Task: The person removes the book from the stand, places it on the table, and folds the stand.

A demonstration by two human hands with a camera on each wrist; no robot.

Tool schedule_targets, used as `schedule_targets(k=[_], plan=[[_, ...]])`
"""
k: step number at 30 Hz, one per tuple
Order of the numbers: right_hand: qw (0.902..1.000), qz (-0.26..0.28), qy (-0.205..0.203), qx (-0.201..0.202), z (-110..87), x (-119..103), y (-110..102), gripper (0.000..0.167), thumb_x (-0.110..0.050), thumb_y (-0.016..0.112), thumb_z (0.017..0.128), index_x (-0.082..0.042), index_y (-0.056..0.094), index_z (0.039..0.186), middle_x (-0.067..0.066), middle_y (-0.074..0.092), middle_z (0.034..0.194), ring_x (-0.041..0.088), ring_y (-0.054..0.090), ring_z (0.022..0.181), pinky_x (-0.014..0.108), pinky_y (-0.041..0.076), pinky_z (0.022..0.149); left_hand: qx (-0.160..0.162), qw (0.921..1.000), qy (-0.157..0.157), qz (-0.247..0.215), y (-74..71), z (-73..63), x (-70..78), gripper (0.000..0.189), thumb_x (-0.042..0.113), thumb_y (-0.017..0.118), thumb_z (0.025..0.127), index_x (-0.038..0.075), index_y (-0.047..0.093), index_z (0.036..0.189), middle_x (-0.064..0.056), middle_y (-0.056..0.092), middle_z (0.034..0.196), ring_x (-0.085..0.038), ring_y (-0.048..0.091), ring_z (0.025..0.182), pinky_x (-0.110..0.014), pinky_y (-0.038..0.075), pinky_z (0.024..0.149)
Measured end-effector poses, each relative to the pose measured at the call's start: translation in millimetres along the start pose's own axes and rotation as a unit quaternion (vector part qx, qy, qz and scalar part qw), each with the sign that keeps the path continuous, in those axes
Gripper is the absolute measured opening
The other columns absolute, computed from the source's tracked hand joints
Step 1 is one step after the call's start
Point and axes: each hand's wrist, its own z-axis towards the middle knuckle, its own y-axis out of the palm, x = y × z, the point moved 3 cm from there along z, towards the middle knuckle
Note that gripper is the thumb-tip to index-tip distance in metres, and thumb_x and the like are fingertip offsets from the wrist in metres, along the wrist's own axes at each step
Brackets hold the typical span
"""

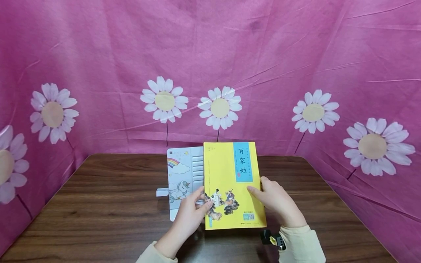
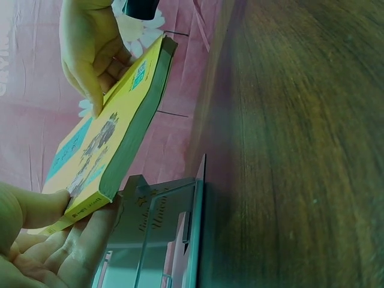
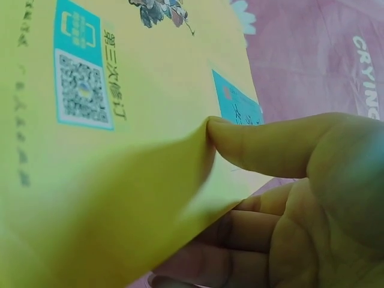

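Observation:
A thick yellow paperback book, with a blue title panel and small painted figures on its cover, is held up by both hands. My left hand grips its lower left edge, thumb on the cover and fingers beneath, as the left wrist view shows. At the right edge my right hand pinches it, and the cover bends under the thumb in the right wrist view. Behind and left of the book is a white stand printed with a unicorn and rainbow; the book hides its right part. In the left wrist view the book is tilted above the tabletop.
The brown wood-grain table reaches back to a pink cloth backdrop printed with white daisies. A short light tab juts from the stand's left side. A small black device sits at the right wrist.

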Motion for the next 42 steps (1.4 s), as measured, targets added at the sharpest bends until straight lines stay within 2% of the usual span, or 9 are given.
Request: schedule_targets(k=[6,15,20,26,33,37,40,42], plan=[[1.0,-0.004,-0.003,0.002,-0.1,0,-1,0.043,-0.036,0.062,0.096,0.003,0.056,0.114,0.006,0.064,0.081,0.016,0.056,0.072,0.03,0.046,0.064,0.009,0.9997,-0.001,0.021,-1.5,-1.6,0.3,0.062,0.013,0.067,0.094,-0.009,0.04,0.145,-0.03,0.063,0.122,-0.016,0.068,0.065,-0.034,0.058,0.052],[1.0,-0.002,-0.005,-0.007,-2.7,3,-5,0.048,-0.038,0.064,0.095,0.003,0.054,0.117,0.005,0.067,0.083,0.015,0.057,0.074,0.03,0.045,0.065,0.012,0.9994,-0.003,0.031,-0.5,-1.8,2.2,0.058,0.013,0.067,0.093,-0.006,0.045,0.143,-0.028,0.065,0.12,-0.017,0.069,0.073,-0.032,0.058,0.054],[0.9995,0.02,-0.01,-0.024,-4.3,7,-9,0.05,-0.037,0.064,0.095,0.004,0.053,0.12,0.005,0.069,0.086,0.015,0.059,0.074,0.031,0.048,0.064,0.009,0.9993,0.002,0.037,1.0,-2.3,2.4,0.057,0.015,0.067,0.094,-0.005,0.047,0.143,-0.025,0.066,0.116,-0.015,0.067,0.072,-0.026,0.055,0.053],[0.9971,0.065,-0.003,-0.038,-8.5,13,-13,0.041,-0.032,0.064,0.096,0.003,0.055,0.116,0.006,0.068,0.084,0.017,0.062,0.068,0.035,0.055,0.06,0.004,0.9986,0.006,0.052,4.4,-3.0,0.1,0.057,0.018,0.068,0.094,-0.002,0.047,0.144,-0.02,0.069,0.114,-0.013,0.068,0.073,-0.024,0.053,0.054],[0.9969,0.068,-0.019,-0.035,-9.0,16,-16,0.033,-0.029,0.063,0.097,0.001,0.054,0.109,0.006,0.058,0.073,0.018,0.05,0.056,0.028,0.039,0.049,0.007,0.9986,0.016,0.05,5.8,-3.8,0.7,0.058,0.019,0.068,0.093,-0.002,0.048,0.143,-0.021,0.069,0.115,-0.013,0.068,0.072,-0.023,0.053,0.054],[0.9968,0.066,-0.024,-0.037,-8.2,18,-18,0.035,-0.026,0.061,0.098,0.002,0.054,0.117,0.005,0.062,0.078,0.017,0.047,0.059,0.027,0.036,0.049,0.0,0.9991,0.011,0.041,7.8,-3.8,0.4,0.057,0.018,0.068,0.094,-0.003,0.047,0.143,-0.019,0.07,0.114,-0.01,0.064,0.064,-0.023,0.049,0.049],[0.9966,0.067,-0.028,-0.039,-8.0,19,-19,0.037,-0.024,0.06,0.099,0.004,0.053,0.122,0.006,0.066,0.084,0.017,0.049,0.063,0.027,0.037,0.051,-0.006,0.9994,0.002,0.035,10.0,-4.1,0.7,0.058,0.019,0.068,0.094,-0.004,0.047,0.143,-0.017,0.07,0.113,-0.007,0.052,0.054,-0.021,0.043,0.045],[0.9966,0.066,-0.03,-0.038,-7.6,20,-20,0.037,-0.023,0.059,0.099,0.005,0.053,0.123,0.005,0.065,0.082,0.017,0.046,0.061,0.027,0.037,0.051,-0.005,0.9993,0.001,0.036,11.0,-4.6,1.2,0.058,0.018,0.068,0.094,-0.005,0.047,0.142,-0.017,0.07,0.113,-0.006,0.045,0.049,-0.02,0.04,0.043]])
